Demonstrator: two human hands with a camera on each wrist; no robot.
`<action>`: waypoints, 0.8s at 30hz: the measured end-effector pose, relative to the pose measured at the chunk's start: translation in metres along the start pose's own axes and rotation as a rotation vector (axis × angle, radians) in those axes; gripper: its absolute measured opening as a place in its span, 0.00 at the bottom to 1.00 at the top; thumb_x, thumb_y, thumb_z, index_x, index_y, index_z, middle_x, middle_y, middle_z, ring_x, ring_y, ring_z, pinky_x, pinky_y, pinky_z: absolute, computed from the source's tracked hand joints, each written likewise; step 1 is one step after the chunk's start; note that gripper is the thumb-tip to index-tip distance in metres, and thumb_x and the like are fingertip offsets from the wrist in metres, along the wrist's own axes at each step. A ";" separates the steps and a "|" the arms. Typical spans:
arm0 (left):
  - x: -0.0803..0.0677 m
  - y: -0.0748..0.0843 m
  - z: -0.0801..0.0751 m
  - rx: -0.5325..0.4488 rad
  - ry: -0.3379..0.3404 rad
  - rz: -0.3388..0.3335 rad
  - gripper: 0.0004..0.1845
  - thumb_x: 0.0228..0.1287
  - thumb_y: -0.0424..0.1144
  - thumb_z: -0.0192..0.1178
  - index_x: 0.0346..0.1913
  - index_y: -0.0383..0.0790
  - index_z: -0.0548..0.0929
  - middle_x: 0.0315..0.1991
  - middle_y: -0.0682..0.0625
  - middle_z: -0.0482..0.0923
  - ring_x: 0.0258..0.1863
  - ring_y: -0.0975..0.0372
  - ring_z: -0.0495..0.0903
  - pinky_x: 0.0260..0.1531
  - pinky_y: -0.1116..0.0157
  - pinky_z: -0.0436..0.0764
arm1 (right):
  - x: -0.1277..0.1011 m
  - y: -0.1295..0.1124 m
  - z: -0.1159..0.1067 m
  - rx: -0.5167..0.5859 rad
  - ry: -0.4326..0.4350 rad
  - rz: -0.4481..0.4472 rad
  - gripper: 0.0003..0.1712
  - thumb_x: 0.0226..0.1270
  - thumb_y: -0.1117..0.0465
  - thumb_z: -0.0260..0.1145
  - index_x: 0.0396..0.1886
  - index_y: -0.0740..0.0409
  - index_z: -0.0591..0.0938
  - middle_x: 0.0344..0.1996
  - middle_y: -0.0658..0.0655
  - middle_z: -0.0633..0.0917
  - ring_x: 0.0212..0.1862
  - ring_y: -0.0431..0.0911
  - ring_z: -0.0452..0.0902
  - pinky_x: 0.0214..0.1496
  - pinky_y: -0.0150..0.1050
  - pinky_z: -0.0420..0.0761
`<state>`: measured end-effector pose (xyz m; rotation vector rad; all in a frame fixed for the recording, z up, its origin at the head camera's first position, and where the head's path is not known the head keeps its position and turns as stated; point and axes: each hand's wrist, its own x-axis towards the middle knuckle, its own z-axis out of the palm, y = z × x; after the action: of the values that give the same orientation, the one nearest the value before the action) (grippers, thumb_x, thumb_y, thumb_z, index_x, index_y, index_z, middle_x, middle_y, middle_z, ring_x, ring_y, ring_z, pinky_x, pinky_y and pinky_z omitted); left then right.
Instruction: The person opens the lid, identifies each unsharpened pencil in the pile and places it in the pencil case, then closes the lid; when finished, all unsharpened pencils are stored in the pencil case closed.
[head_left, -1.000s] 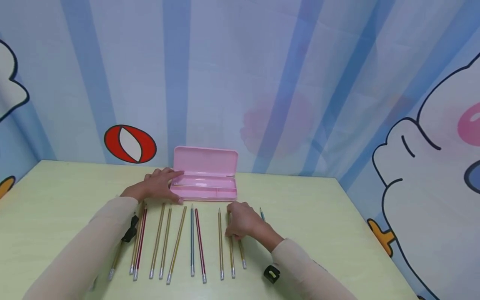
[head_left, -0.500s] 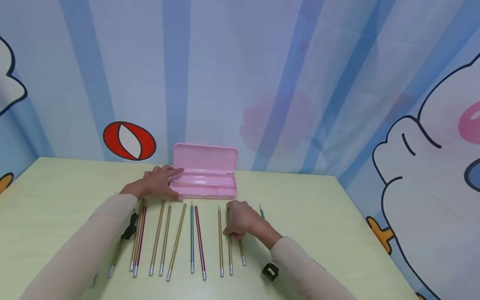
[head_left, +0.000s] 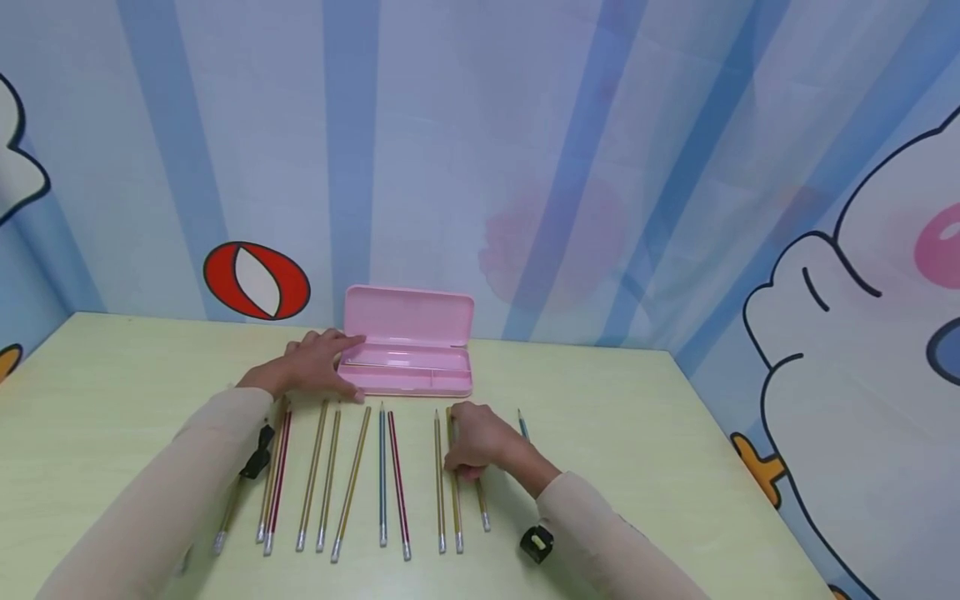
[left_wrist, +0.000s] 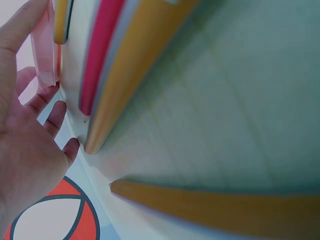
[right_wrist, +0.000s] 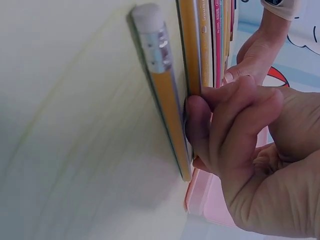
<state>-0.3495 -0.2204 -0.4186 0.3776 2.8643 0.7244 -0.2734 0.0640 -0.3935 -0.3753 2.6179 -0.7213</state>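
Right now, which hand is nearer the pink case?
Left: left hand touches the pink case at its left end. Right hand, in front of the right end, pinches a yellow pencil.

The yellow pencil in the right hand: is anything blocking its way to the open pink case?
Nothing visible stands between the yellow pencil and the pink case, just bare tabletop; the lid is up, the left hand at the case's left end.

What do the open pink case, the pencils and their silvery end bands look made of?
Pink case: glossy plastic or painted metal; bright reflections show shine but don't settle which. Pencils: probably wood with a smooth coloured coating, judging by slim shafts and pointed tips on some. End bands: likely thin metal, from silvery glints and small dents.
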 end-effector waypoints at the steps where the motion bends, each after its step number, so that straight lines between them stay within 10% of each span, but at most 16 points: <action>1: 0.000 0.000 0.000 0.000 0.000 0.000 0.57 0.46 0.57 0.76 0.78 0.44 0.59 0.73 0.33 0.58 0.68 0.39 0.57 0.65 0.34 0.60 | 0.000 -0.001 0.000 -0.008 0.000 0.001 0.27 0.52 0.75 0.72 0.54 0.69 0.74 0.13 0.57 0.82 0.12 0.41 0.75 0.18 0.36 0.81; 6: -0.002 -0.001 0.001 0.000 0.005 -0.003 0.58 0.46 0.57 0.76 0.78 0.44 0.58 0.74 0.34 0.58 0.68 0.39 0.57 0.65 0.34 0.60 | 0.000 -0.004 0.000 -0.036 -0.008 0.004 0.20 0.51 0.73 0.75 0.38 0.63 0.73 0.14 0.57 0.82 0.11 0.41 0.76 0.20 0.37 0.83; 24: -0.002 0.000 0.000 -0.004 0.004 0.004 0.58 0.46 0.56 0.76 0.78 0.45 0.57 0.75 0.34 0.57 0.69 0.39 0.56 0.67 0.34 0.58 | -0.002 -0.009 0.004 -0.074 0.033 0.030 0.19 0.48 0.76 0.70 0.38 0.62 0.73 0.20 0.58 0.80 0.13 0.42 0.77 0.18 0.35 0.79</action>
<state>-0.3475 -0.2214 -0.4180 0.3824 2.8663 0.7326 -0.2685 0.0557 -0.3916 -0.3472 2.6809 -0.6266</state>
